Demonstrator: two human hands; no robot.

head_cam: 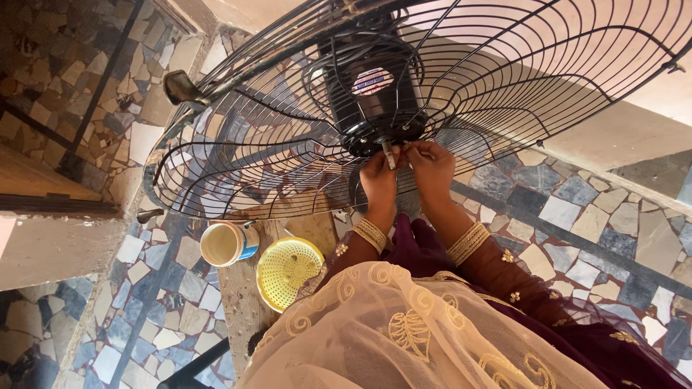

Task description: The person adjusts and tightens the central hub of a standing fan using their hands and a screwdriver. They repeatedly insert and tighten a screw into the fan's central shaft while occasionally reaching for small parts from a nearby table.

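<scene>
both hands are raised and close together at the middle of a fan. the left hand point(379, 180) and the right hand point(431, 167) pinch the short metal shaft point(388, 153) that sticks out of the black motor point(375, 94), fingertips closed on it from either side; the two hands nearly touch each other. gold bangles point(370, 234) sit on the left wrist, and a second set on the right.

the motor sits at the hub of a black wire guard point(504, 86), a wide dish of ribs and rings that fills the upper part of the view and tilts toward the camera. no blades can be seen on the shaft.

below the guard stands a worn wooden bench point(241, 302). on it, just beside each other, lie a white and blue cup point(227, 243), on its side with the mouth facing up at the camera, and a yellow strainer point(288, 270). the floor point(577, 216) is a mosaic of broken stone. a cream embroidered scarf point(404, 331) over a maroon dress fills the bottom of the view.
</scene>
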